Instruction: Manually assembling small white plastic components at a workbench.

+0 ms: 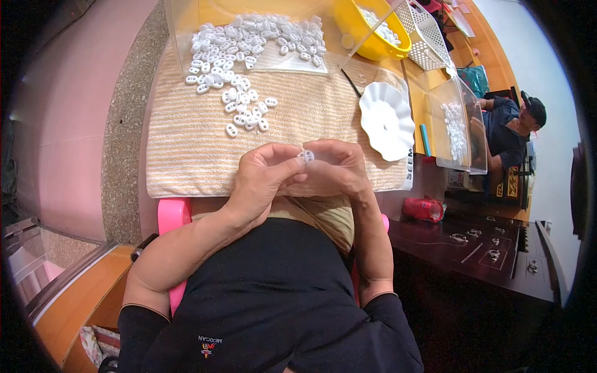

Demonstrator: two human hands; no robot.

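Over the near edge of a striped towel (186, 149), my two hands meet at the fingertips. Thumb and fingers of my left hand (264, 174) pinch a small white plastic piece with holes (308, 156). My right hand (342, 166) grips the same piece from the other side; its fingertips partly cover it. Beyond my hands, several loose two-holed white pieces (245, 112) trail down the towel from a large heap of the same oval pieces (242, 40). A white scalloped dish (385, 121) lies to the right of my hands.
A thin black stick (351, 82) lies beside the dish. A yellow basin (379, 46) and a white perforated basket (423, 37) stand at the far right. Further right are a clear box (476, 163) with white pieces, a blue stick (425, 140), a red package (424, 209) and another person (507, 133).
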